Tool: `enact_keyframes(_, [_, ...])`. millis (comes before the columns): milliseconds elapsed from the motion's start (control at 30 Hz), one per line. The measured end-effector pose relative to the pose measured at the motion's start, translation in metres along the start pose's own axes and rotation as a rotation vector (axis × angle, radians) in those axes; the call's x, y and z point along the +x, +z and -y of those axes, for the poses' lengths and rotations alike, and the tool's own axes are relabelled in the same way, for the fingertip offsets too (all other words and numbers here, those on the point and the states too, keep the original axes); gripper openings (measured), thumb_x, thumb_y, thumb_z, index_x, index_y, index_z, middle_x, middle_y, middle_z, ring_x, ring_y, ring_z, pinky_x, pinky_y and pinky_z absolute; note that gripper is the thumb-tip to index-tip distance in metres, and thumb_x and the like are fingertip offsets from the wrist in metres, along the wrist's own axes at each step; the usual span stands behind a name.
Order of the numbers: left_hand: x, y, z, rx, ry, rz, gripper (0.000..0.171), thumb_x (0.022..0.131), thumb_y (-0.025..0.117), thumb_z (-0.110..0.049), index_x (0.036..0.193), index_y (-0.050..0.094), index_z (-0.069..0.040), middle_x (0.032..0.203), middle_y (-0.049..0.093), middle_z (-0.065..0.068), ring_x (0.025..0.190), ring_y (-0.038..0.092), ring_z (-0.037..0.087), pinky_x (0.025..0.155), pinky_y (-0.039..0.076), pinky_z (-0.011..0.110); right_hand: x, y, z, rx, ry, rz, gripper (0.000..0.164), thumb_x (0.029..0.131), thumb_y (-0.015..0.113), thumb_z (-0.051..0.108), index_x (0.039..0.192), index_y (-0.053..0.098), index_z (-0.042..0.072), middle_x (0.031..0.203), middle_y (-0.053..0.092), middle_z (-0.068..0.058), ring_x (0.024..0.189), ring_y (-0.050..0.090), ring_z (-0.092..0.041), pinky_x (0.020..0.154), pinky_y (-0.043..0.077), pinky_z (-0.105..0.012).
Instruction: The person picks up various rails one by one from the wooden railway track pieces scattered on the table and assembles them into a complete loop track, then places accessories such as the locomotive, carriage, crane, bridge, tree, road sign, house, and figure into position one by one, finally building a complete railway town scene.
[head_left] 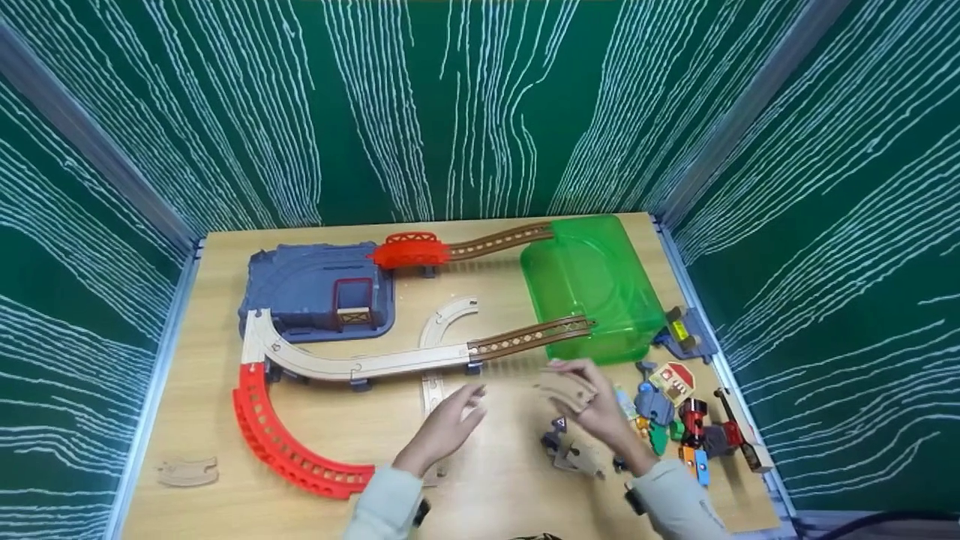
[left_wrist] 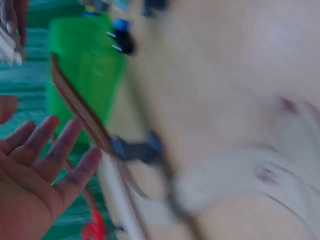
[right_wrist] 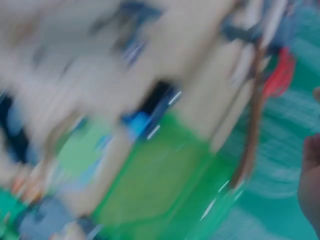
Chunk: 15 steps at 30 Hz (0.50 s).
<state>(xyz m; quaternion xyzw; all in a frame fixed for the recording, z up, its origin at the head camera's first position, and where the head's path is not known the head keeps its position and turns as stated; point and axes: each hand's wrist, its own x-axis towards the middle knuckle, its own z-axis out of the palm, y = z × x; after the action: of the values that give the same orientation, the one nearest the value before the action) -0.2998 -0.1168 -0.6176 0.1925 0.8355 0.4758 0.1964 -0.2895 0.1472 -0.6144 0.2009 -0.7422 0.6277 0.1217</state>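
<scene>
Wooden track piece point(head_left: 568, 388): I count one, though blur softens it, pinched in the right hand point(head_left: 600, 414) above the bench point(head_left: 510, 457), just to the near side of the green box point(head_left: 596, 289). The left hand point(head_left: 444, 429) I see wide, fingers extended and holding nothing, nearest the low pale track point(head_left: 433, 391) that passes beneath the raised line.

Around them I count one green box at far right and one blue-grey block point(head_left: 300, 281) at far left. Between these two, at the far side, sit one red bridge point(head_left: 411, 253) and one brown track point(head_left: 499, 240); a second brown track point(head_left: 529, 337) slopes from the box's near part to the raised pale track point(head_left: 409, 365). One red curved track point(head_left: 296, 454) bends toward me on the left.

At near left lies loose pale track point(head_left: 189, 472); I cannot tell whether it is one piece or two. On the right I pick out one house-shaped piece point(head_left: 673, 382), one red-and-black engine point(head_left: 694, 421) and one triangular sign point(head_left: 559, 425) among a crowded pile I cannot fully count. My right wrist view is badly smeared.
</scene>
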Motion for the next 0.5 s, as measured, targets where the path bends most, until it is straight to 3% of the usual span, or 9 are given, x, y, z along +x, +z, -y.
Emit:
enact_keyframes(67, [0.012,0.002,-0.013,-0.118,0.015,0.021,0.049,0.091,0.039,-0.041,0.133,0.035,-0.016,0.121,0.050,0.001,0.105,0.050,0.016,0.088,0.041,0.036,0.004,0.018,0.012,0.110,-0.049,0.031,0.049,0.059,0.067,-0.021,0.102,0.044,-0.013,0.108,0.050,-0.030,0.103,0.049,-0.038,0.089,0.042,-0.036])
enact_keyframes(167, [0.023,0.003,-0.026,-0.330,0.025,0.058,0.046,0.092,0.039,-0.037,0.130,0.040,-0.011,0.102,0.056,0.004,0.087,0.057,0.017,0.077,0.046,0.035,0.009,0.041,0.027,0.213,-0.120,0.044,0.050,0.056,0.064,-0.026,0.099,0.039,-0.020,0.104,0.046,-0.038,0.101,0.048,-0.041,0.091,0.040,-0.038])
enact_keyframes(300, [0.022,-0.004,-0.037,-0.557,0.001,0.091,0.034,0.093,0.044,-0.020,0.120,0.049,-0.001,0.081,0.054,0.004,0.064,0.055,0.015,0.062,0.048,0.030,0.012,0.061,0.034,0.277,-0.139,0.041,0.051,0.054,0.063,-0.029,0.097,0.037,-0.023,0.102,0.047,-0.038,0.101,0.049,-0.041,0.092,0.040,-0.035])
enact_keyframes(400, [0.014,-0.013,-0.041,-0.615,-0.007,0.064,0.028,0.091,0.046,-0.011,0.114,0.050,0.005,0.076,0.053,0.003,0.059,0.052,0.015,0.059,0.048,0.029,0.011,0.064,0.035,0.239,-0.070,0.067,0.052,0.057,0.066,-0.024,0.101,0.039,-0.020,0.105,0.047,-0.036,0.101,0.050,-0.036,0.089,0.042,-0.031])
enact_keyframes(500, [0.009,-0.024,-0.041,-0.587,-0.023,-0.009,0.026,0.090,0.047,-0.009,0.110,0.050,0.008,0.076,0.052,0.004,0.058,0.051,0.016,0.060,0.050,0.034,0.012,0.061,0.029,0.077,-0.014,0.108,0.053,0.059,0.072,-0.012,0.107,0.047,-0.013,0.107,0.051,-0.028,0.097,0.052,-0.031,0.082,0.046,-0.034])
